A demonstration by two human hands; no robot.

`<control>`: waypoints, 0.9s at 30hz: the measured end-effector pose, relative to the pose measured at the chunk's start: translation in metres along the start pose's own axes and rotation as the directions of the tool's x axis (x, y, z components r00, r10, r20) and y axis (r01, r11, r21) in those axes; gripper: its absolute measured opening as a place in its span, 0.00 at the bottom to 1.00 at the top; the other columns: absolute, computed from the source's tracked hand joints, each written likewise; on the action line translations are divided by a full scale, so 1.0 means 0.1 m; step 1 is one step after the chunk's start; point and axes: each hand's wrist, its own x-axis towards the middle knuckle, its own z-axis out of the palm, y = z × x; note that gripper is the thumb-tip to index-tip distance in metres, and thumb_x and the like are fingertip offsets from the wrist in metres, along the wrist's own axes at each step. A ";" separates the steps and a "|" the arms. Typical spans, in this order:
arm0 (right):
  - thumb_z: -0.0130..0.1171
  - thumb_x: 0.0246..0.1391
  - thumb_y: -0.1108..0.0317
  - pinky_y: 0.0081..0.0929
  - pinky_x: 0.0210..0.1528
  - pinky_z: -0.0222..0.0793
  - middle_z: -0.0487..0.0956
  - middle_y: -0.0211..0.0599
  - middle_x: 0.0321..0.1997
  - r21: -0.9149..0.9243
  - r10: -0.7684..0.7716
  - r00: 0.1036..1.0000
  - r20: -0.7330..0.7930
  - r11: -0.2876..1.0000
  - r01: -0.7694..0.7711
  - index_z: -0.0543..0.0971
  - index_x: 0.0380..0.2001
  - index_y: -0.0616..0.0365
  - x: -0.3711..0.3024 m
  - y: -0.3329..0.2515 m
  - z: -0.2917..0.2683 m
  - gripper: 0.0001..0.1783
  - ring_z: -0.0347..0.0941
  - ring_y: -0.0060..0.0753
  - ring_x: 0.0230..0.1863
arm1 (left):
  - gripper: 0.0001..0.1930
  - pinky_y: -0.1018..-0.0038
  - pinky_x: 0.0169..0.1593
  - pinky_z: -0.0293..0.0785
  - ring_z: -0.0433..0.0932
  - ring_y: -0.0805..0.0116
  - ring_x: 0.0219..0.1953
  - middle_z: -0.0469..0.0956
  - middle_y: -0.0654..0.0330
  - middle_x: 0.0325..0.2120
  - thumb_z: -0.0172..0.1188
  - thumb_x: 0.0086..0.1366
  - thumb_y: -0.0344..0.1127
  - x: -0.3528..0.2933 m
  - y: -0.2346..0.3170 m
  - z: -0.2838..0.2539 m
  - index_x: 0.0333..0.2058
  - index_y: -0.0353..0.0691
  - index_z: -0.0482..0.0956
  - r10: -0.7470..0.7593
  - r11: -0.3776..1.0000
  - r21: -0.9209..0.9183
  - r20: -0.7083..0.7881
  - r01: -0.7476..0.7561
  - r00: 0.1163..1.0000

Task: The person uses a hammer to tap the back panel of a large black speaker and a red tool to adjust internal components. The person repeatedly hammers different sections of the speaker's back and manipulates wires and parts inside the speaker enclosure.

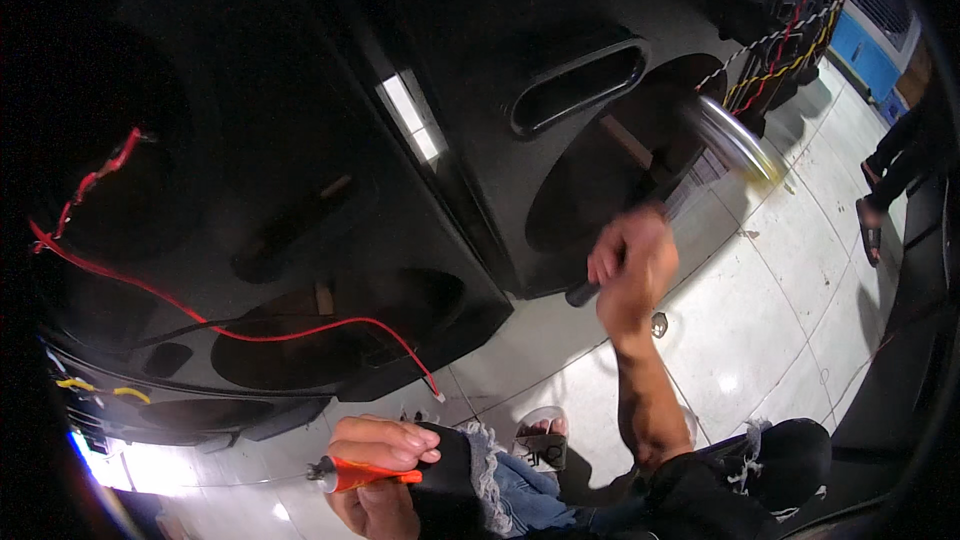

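My right hand (pixel 636 252) is closed around the black grip of a hammer (pixel 735 140). Its silver head, yellowish at one end, is smeared by motion and hangs in front of a black cabinet (pixel 480 50). At the lower left, my left hand (pixel 375 470) is closed on a small orange-red tube (pixel 360 476) with a red tip on one side and a dark, crusty silver end on the other. A red cable (pixel 270 337) droops across a second black cabinet (pixel 420 240) above that hand, ending in a small white plug.
The cabinets have round openings and a recessed handle (pixel 580 87). Twisted red, yellow and black-white wires (pixel 790 50) hang at upper right. White floor tiles (pixel 740 330) bear a small round metal piece (pixel 659 325). Another person's legs (pixel 895 160) stand at far right, near a blue box (pixel 865 50).
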 end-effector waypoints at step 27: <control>0.47 0.67 0.60 0.29 0.15 0.60 0.65 0.34 0.12 -0.354 0.096 0.978 0.185 0.935 -0.025 0.70 0.25 0.65 -0.18 0.20 0.21 0.20 0.66 0.29 0.13 | 0.21 0.74 0.26 0.78 0.76 0.62 0.28 0.70 0.51 0.29 0.51 0.71 0.51 0.04 -0.01 0.13 0.33 0.34 0.69 -0.058 0.998 -0.018 0.058 0.060 0.997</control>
